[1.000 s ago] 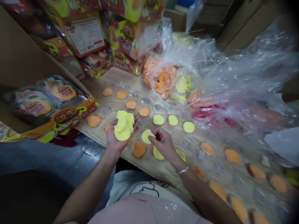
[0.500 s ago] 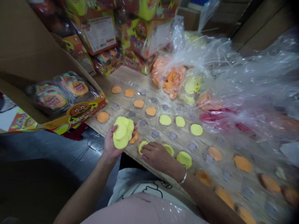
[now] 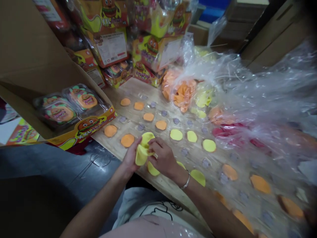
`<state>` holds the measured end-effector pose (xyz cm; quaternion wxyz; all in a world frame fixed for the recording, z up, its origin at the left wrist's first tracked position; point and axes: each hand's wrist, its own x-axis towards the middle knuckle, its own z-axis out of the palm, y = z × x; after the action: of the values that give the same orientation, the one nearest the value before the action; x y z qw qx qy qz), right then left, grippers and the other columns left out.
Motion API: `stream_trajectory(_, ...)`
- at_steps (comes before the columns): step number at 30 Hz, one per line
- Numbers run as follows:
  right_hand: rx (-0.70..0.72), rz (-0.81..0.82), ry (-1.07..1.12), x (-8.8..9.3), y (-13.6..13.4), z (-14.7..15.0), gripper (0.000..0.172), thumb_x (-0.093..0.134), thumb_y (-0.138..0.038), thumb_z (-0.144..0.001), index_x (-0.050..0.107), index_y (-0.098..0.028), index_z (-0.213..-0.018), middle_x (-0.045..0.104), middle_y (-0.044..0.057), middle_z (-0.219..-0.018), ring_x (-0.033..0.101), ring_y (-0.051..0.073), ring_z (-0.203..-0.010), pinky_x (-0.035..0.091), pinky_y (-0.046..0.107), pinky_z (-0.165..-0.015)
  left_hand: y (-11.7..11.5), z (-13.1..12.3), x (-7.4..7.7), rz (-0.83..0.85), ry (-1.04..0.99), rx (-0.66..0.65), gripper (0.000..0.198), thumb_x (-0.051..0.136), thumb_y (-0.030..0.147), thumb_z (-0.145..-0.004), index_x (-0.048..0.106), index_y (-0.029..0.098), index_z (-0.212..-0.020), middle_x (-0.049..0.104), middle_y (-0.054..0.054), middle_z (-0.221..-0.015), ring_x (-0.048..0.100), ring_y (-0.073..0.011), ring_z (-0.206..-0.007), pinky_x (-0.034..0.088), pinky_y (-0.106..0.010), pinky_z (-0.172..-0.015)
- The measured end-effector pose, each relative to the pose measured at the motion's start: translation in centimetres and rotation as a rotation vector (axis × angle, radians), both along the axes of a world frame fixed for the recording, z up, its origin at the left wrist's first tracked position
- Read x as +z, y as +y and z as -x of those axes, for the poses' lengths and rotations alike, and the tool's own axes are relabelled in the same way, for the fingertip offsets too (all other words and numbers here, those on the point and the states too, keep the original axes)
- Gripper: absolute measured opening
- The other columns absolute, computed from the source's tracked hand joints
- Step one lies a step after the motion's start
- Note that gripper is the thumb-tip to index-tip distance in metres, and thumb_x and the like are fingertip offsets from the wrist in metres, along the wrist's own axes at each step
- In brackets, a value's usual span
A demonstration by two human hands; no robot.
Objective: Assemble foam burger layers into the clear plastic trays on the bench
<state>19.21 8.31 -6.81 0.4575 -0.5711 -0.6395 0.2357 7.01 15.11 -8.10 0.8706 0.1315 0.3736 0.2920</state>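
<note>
We find the left hand [image 3: 131, 156] curled around a stack of yellow discs [image 3: 141, 156], the right hand [image 3: 162, 157] pinched nearly closed on its edge. We judge the step as separating one disc; next calls for freeing it singly. Orange discs [image 3: 127, 140] lie nearby on the table [image 3: 138, 86].

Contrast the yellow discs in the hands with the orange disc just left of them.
The yellow discs are several in a bunch; the orange disc is single. The yellow discs are bent and tilted in the left hand; the orange disc lies roughly flat on the table. Both have rounded outlines.
</note>
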Motion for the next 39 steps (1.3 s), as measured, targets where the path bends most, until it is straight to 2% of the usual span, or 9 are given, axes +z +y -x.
stream_trajectory(3, -0.069, 0.116, 0.452, -0.5, 0.6, -0.8, 0.012, 0.056, -0.022, -0.078, 0.05, -0.021, -0.089, 0.062, 0.003, -0.091, 0.06, 0.017, -0.085, 0.05, 0.03, -0.076, 1.7, 1.5, 0.1, -0.004, 0.021, 0.037, 0.026, 0.052, 0.018, -0.083, 0.063, 0.009, -0.104, 0.074, -0.013, -0.089, 0.07, -0.0208, -0.065, 0.05, -0.023, -0.043)
stream_trajectory(6, -0.093, 0.289, 0.561, -1.4, 1.5, -1.8, 0.021, 0.055, -0.026, -0.081, 0.052, -0.02, -0.1, 0.061, 0.0, -0.087, 0.057, 0.014, -0.076, 0.048, 0.026, -0.068, 3.4, 3.5, 0.8, -0.146, -0.021, 0.149, 0.029, 0.051, 0.015, -0.082, 0.059, 0.013, -0.11, 0.072, -0.015, -0.095, 0.07, -0.0216, -0.074, 0.041, -0.017, -0.036)
stream_trajectory(11, 0.167, 0.378, 0.095, -2.4, 2.2, -0.3, 0.012, 0.054, -0.02, -0.085, 0.059, -0.019, -0.096, 0.063, 0.001, -0.083, 0.057, 0.015, -0.073, 0.043, 0.026, -0.067, 4.3, 5.1, 1.3, -0.212, 0.035, 0.19, 0.034, 0.049, 0.016, -0.081, 0.057, 0.01, -0.113, 0.071, -0.016, -0.096, 0.07, -0.0245, -0.078, 0.043, -0.017, -0.036)
stream_trajectory(15, 0.183, 0.357, -0.403, -2.3, 2.0, 2.2, 0.02, 0.051, -0.01, -0.087, 0.058, -0.016, -0.105, 0.067, 0.007, -0.087, 0.061, 0.02, -0.075, 0.043, 0.03, -0.067, 4.0, 4.9, 0.6, -0.221, 0.038, 0.18, 0.037, 0.049, 0.019, -0.081, 0.056, 0.009, -0.116, 0.071, -0.016, -0.093, 0.07, -0.0252, -0.076, 0.045, -0.018, -0.037)
stream_trajectory(18, 0.133, 0.246, -0.495, -1.7, 1.9, 2.3, 0.016, 0.05, -0.011, -0.089, 0.059, -0.016, -0.102, 0.065, 0.01, -0.096, 0.062, 0.022, -0.084, 0.047, 0.031, -0.071, 3.8, 4.6, 0.2, -0.218, 0.02, 0.148, 0.038, 0.051, 0.024, -0.083, 0.057, 0.011, -0.118, 0.072, -0.014, -0.088, 0.07, -0.0235, -0.071, 0.045, -0.019, -0.037)
stream_trajectory(23, -0.149, 0.035, -0.174, -0.1, 3.4, 0.1, 0.029, 0.055, -0.031, -0.09, 0.054, -0.019, -0.117, 0.058, 0.011, -0.11, 0.059, 0.022, -0.1, 0.051, 0.035, -0.084, 3.4, 2.9, 0.0, -0.178, 0.062, 0.009, 0.04, 0.052, 0.034, -0.087, 0.06, 0.01, -0.117, 0.072, -0.012, -0.081, 0.066, -0.0184, -0.055, 0.047, -0.022, -0.037)
stream_trajectory(28, -0.056, -0.078, 0.016, 0.2, 4.8, -1.7, 0.011, 0.06, -0.026, -0.084, 0.061, -0.021, -0.094, 0.06, 0.009, -0.109, 0.057, 0.021, -0.105, 0.049, 0.037, -0.091, 3.6, 1.1, 0.3, -0.211, 0.034, -0.138, 0.04, 0.065, 0.037, -0.08, 0.064, 0.013, -0.112, 0.07, -0.006, -0.075, 0.06, -0.0132, -0.049, 0.046, -0.02, -0.038)
stream_trajectory(34, -0.253, 0.189, 0.669, -1.5, 6.1, -4.4, 0.02, 0.066, -0.034, -0.074, 0.057, -0.02, -0.084, 0.06, -0.002, -0.073, 0.054, 0.013, -0.063, 0.045, 0.025, -0.058, 4.7, 0.4, 0.3, -0.269, 0.115, -0.212, 0.056, 0.079, 0.025, -0.065, 0.06, 0.017, -0.116, 0.07, -0.005, -0.082, 0.064, -0.0151, -0.058, 0.042, -0.016, -0.037)
stream_trajectory(39, -0.207, 0.291, 0.683, -1.8, 7.1, -5.5, 0.023, 0.067, -0.037, -0.072, 0.059, -0.018, -0.082, 0.059, -0.002, -0.072, 0.052, 0.012, -0.062, 0.042, 0.025, -0.059, 5.1, -1.4, -0.2, -0.295, 0.264, -0.148, 0.052, 0.079, 0.017, -0.06, 0.06, 0.017, -0.108, 0.067, 0.001, -0.075, 0.056, -0.0088, -0.049, 0.042, -0.015, -0.038)
